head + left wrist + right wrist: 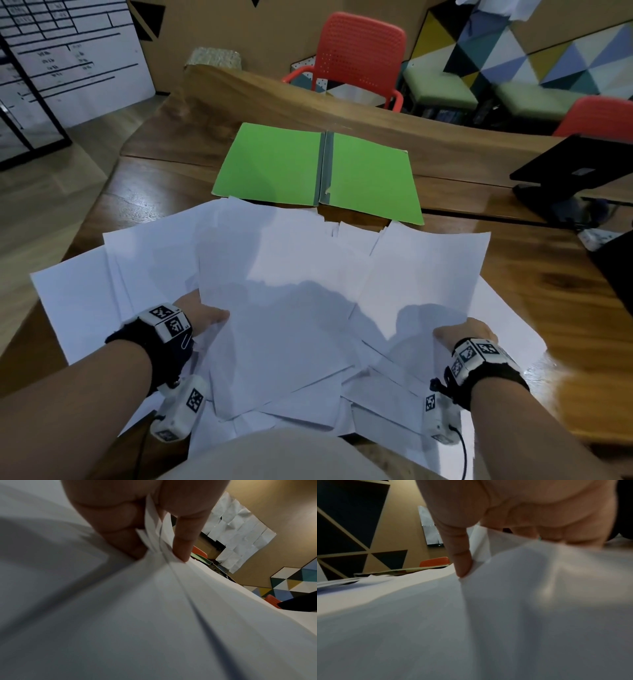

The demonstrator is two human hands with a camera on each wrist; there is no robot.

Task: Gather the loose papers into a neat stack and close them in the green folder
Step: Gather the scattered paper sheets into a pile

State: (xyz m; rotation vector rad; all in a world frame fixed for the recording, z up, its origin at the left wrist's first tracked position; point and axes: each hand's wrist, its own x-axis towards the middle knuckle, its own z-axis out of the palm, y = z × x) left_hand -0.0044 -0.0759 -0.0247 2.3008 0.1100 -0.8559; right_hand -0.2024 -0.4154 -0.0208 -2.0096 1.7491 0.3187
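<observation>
both hands buried at the near edges of the loose papers (291, 274) on the counter (534, 274): left hand (200, 317) pinching several fanned sheets between thumb and fingers (120, 534), right hand (462, 332) with thumb on top and fingers under a lifted sheet; sprawled wide and crooked across the counter, far corners touching the green folder (274, 164), open flat and apart from the hands; likely trouble from here: thin grips on a few sheets only, so creased or torn corners under a hard pull, outer sheets left behind or slid off the near edge, folder shoved away by the advancing pile
</observation>
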